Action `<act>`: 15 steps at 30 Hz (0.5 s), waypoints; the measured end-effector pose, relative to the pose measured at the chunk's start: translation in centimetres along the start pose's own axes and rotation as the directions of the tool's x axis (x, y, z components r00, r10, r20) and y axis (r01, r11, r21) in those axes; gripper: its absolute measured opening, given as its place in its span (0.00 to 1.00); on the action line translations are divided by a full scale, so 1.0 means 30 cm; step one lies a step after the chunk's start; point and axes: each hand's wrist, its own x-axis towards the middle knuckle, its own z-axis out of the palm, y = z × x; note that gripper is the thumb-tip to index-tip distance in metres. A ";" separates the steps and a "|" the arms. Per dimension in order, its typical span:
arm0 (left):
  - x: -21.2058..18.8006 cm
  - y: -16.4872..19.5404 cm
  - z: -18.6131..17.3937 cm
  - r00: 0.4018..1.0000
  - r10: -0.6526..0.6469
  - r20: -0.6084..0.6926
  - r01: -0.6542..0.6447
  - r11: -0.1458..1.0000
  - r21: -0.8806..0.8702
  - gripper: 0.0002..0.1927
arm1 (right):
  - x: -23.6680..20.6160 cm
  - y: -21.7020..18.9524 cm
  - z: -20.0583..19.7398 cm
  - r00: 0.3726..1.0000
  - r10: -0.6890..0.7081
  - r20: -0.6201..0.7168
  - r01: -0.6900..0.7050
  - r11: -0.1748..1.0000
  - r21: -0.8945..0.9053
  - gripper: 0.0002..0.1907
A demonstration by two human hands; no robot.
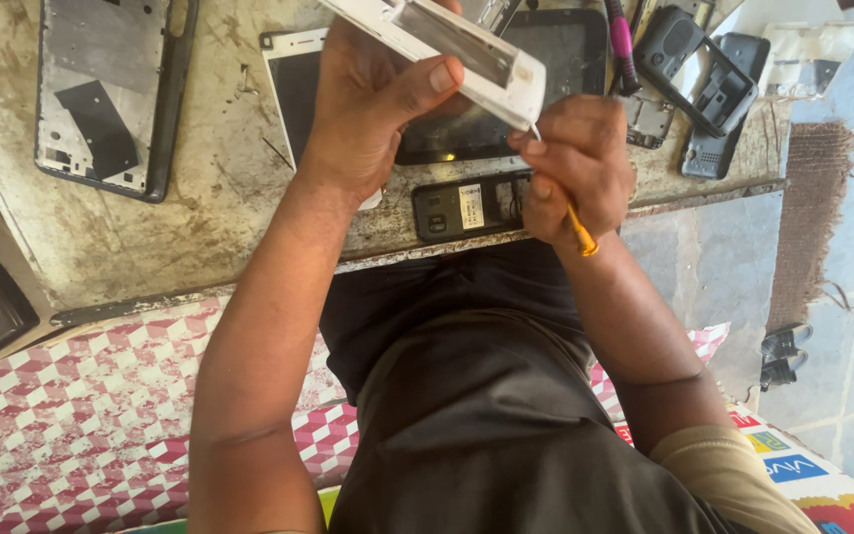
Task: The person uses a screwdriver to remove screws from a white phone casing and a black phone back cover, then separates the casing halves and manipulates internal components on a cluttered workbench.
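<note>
Head view. The left hand (373, 94) sat in the upper centre of the frame, clenched around a white phone housing (447, 49). The thumb pressed on the housing's near face; the remaining fingers were wrapped behind it. The housing was held above the workbench (200, 208), not resting on it. Its long axis ran diagonally from the upper centre of the frame down toward the right, ending at a rounded corner just above the right hand (575, 168).

The right hand, in the centre right of the frame, was closed around a thin tool with an orange handle (582, 237). The handle end projected from below the fist; a fine pale tip showed at the top of the fist, touching or just beside the housing's lower-right corner. Actual contact could not be confirmed. The tool's axis ran steeply upward and slightly left, crossing the housing's long axis at that corner. The right hand was therefore the nearer hand to the working corner, while the left gripped the housing near its middle.

On the workbench below the hands lay a black keypad phone (467, 206), a dark tablet (555, 59) and a stripped tablet frame (106, 89) at upper left.
</note>
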 end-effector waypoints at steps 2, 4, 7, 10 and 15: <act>-0.002 -0.001 0.004 0.997 0.068 -0.021 -0.066 0.995 0.072 0.29 | 0.001 0.001 -0.007 0.999 0.037 0.021 -0.037 0.999 -0.027 0.14; -0.005 -0.002 0.007 0.985 0.171 -0.016 -0.167 0.975 0.148 0.37 | 0.002 0.003 -0.014 0.995 0.075 0.066 -0.076 0.997 0.014 0.15; -0.009 -0.002 0.012 0.957 0.288 0.026 -0.286 0.927 0.242 0.46 | 0.000 0.007 -0.023 0.989 0.110 0.098 -0.120 0.987 0.103 0.15; -0.013 -0.004 0.015 0.955 0.295 -0.023 -0.283 0.934 0.217 0.52 | -0.008 0.000 -0.034 0.934 0.303 0.190 -0.348 0.893 0.287 0.14; -0.016 -0.008 0.019 0.910 0.408 0.081 -0.410 0.847 0.337 0.54 | -0.018 -0.021 -0.032 0.935 0.332 0.127 -0.353 0.908 0.225 0.12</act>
